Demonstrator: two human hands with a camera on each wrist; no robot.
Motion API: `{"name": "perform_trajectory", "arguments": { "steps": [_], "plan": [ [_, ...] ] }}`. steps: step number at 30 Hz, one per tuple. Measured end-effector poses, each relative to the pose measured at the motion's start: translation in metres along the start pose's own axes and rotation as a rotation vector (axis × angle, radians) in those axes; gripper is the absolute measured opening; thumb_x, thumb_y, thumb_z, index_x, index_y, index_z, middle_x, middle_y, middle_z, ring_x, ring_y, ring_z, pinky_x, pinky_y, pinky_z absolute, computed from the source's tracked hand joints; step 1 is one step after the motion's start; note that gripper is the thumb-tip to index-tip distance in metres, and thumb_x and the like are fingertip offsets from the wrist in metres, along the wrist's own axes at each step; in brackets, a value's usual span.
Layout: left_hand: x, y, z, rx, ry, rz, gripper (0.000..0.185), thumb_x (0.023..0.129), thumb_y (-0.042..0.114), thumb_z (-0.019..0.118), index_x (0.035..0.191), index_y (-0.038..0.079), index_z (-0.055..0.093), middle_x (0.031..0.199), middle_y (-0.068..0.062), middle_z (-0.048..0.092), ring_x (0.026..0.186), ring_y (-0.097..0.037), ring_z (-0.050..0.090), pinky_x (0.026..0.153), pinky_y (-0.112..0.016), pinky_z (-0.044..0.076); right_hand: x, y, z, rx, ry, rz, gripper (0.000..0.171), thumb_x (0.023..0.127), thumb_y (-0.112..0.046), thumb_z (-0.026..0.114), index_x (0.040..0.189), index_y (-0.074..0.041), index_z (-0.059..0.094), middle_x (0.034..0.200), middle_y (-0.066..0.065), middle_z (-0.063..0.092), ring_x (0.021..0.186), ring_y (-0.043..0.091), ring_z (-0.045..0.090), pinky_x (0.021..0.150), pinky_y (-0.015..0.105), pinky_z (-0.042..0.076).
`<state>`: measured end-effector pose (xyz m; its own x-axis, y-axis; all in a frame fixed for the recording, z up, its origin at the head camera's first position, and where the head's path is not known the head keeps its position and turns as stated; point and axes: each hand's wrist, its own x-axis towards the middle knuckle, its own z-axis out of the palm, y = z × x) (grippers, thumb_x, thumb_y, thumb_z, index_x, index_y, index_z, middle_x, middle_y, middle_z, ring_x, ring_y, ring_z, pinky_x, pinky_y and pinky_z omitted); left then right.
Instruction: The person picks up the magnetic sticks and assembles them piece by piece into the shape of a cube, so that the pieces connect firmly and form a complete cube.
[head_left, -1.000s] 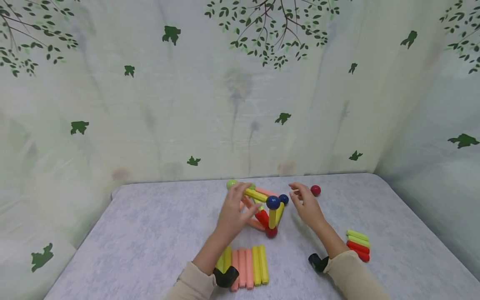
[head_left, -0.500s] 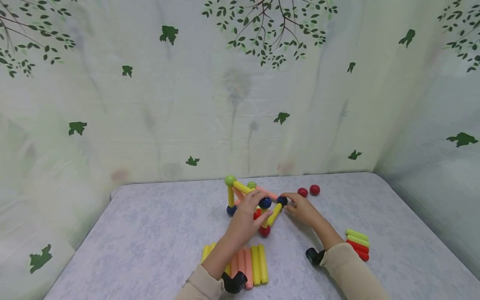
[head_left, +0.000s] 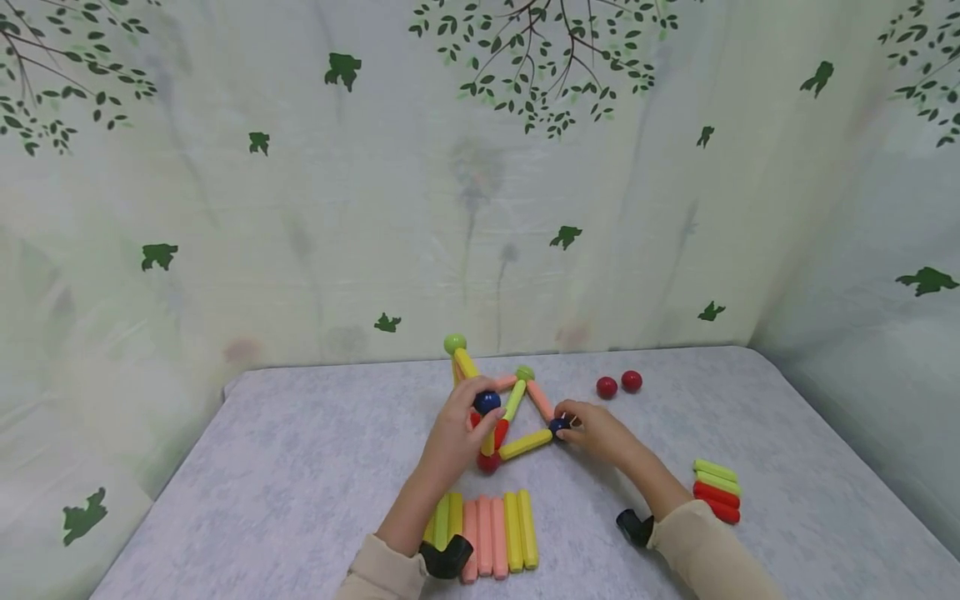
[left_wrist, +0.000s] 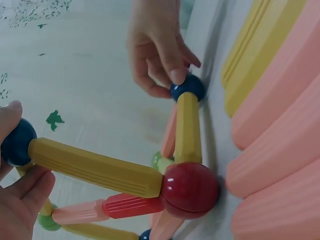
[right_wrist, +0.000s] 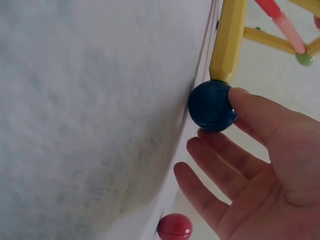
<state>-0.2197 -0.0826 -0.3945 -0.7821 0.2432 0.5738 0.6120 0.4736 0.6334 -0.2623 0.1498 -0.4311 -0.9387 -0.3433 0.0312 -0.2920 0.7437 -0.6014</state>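
My left hand holds the raised blue ball of a toy frame built from ball joints and coloured rods. In the left wrist view, a yellow rod runs from that ball to a glossy red ball low by the table. My right hand pinches another blue ball at table height, thumb on one side and fingertips below. A second yellow rod links it to the red ball. Behind, a pink rod reaches a green ball; another green ball stands higher at left.
Loose pink rods and yellow rods lie in a row at the front, partly behind my left wrist. Two red balls sit at the back right. Green and red rods are stacked right of my right arm. A patterned curtain hangs behind the table.
My left hand has gone from the frame's left side to the raised blue ball. My right hand has come onto the lower blue ball, which shifted nearer; the frame has turned and spread.
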Motion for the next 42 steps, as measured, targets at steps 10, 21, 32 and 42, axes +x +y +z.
{"name": "perform_trajectory", "arguments": {
  "steps": [10, 21, 32, 42],
  "plan": [
    [-0.001, -0.011, -0.015, -0.086, -0.048, -0.003, 0.028, 0.084, 0.018, 0.064, 0.111, 0.013, 0.057, 0.127, -0.005, 0.043, 0.11, -0.018, 0.047, 0.086, -0.032, 0.044, -0.022, -0.013, 0.009, -0.037, -0.061, 0.046, 0.022, 0.079, -0.017, 0.07, 0.096, -0.017, 0.057, 0.079, -0.004, 0.053, 0.071, 0.013, 0.049, 0.061, 0.027, 0.044],
    [-0.001, 0.013, -0.038, -0.206, -0.116, -0.007, 0.028, 0.084, 0.002, 0.061, 0.112, 0.0, 0.055, 0.128, -0.019, 0.042, 0.116, -0.029, 0.043, 0.091, -0.038, 0.04, -0.031, -0.018, 0.012, -0.029, -0.033, 0.058, 0.02, 0.081, -0.018, 0.068, 0.097, -0.015, 0.056, 0.083, -0.002, 0.053, 0.073, 0.014, 0.05, 0.059, 0.028, 0.045],
    [-0.002, 0.014, -0.039, -0.25, -0.135, -0.048, 0.03, 0.085, 0.003, 0.06, 0.114, 0.001, 0.054, 0.131, -0.019, 0.04, 0.117, -0.029, 0.042, 0.092, -0.041, 0.039, -0.053, -0.037, 0.008, -0.008, -0.055, -0.289, 0.032, 0.079, -0.01, 0.069, 0.108, -0.008, 0.057, 0.109, 0.0, 0.051, 0.1, 0.019, 0.05, 0.085, 0.035, 0.044],
    [-0.001, 0.011, -0.04, -0.257, -0.145, -0.094, 0.04, 0.085, 0.006, 0.061, 0.122, 0.003, 0.047, 0.132, -0.013, 0.041, 0.11, -0.025, 0.049, 0.092, -0.036, 0.039, -0.064, -0.042, 0.029, -0.106, -0.396, -0.431, 0.03, 0.079, -0.009, 0.067, 0.104, -0.025, 0.062, 0.118, -0.008, 0.052, 0.11, 0.013, 0.045, 0.09, 0.032, 0.04]
  ]
}}
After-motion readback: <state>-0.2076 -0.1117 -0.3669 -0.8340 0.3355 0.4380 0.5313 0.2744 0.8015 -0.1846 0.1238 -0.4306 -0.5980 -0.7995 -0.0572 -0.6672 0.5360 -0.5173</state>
